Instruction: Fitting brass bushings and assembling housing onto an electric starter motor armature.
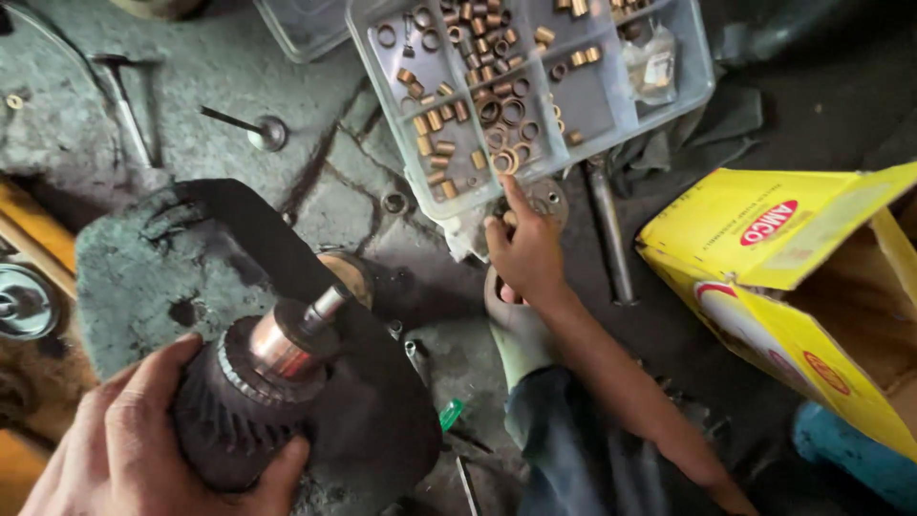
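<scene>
Left hand (129,435) has a full grip clamped around the dark laminated body of a motor armature (250,387), thumb on top, fingers wrapped under. The armature sits low left in the view, tilted, its copper commutator and steel shaft stub pointing up and right. It rests over a black rubber sheet (287,248) spread on the grimy concrete floor (67,124). Right hand (527,253) is out ahead, index finger extended, tip touching the near edge of a clear plastic compartment box (611,105); the other fingers are curled loosely, grip closed on nothing I can see. The box holds brass bushings (435,121) and rings (506,113) sorted in compartments, plus a small plastic bag in the far right one. Under that hand: a round metal flange, partly hidden, and a worn grey glove (511,334) below the wrist. A steel rod (608,229) lies just right of the hand. Open yellow cardboard box (764,239) sits well to the right. Two engine valves (246,127) lie on the floor upper left, apart from each other. A green-handled tool (450,414) shows near the sheet's lower edge.
</scene>
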